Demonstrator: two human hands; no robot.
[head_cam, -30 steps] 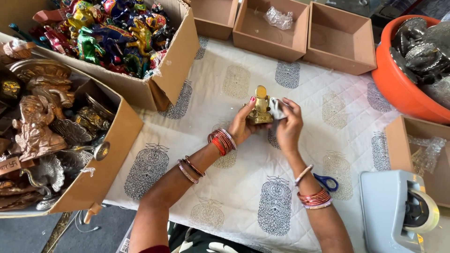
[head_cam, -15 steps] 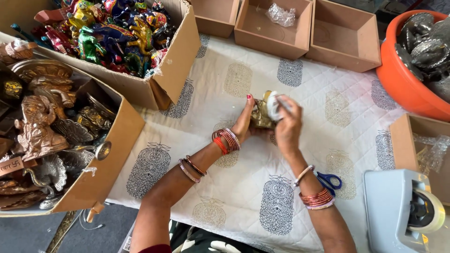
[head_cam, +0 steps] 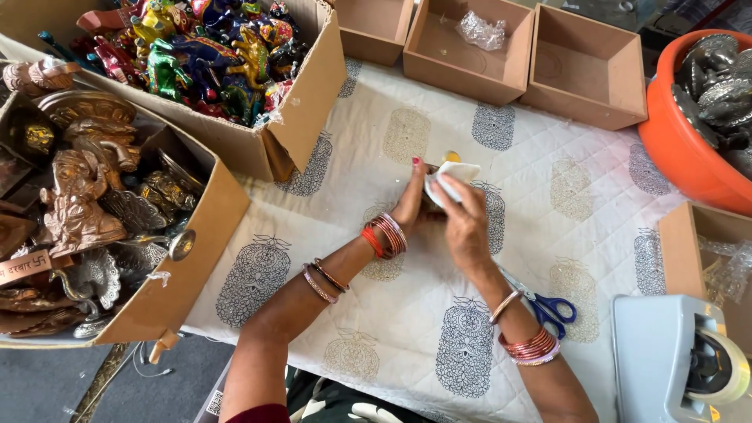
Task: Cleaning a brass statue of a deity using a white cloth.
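Left hand [head_cam: 411, 200] braces small golden figurine [head_cam: 451, 157] near table's far edge, mid-span; figurine mostly hidden. Right hand [head_cam: 462, 223] pinches white cloth [head_cam: 453, 178] over it. Keep left hand steady, keep cloth flat on surface, away from scissors [head_cam: 552, 307] by right wrist.

Both forearms are bare to above the elbow. The left hand [head_cam: 410, 200] has dark red polish on the nail at its 12 o'clock tip. A thick stack of red and silver bangles circles the left wrist; further up the forearm, toward 7 o'clock, sit thin bronze-coloured bangles. The right hand [head_cam: 465, 227] carries a thin pale bangle at its wrist and, toward 5 o'clock, red and pink bangles. A maroon sleeve edge shows at the lower frame.
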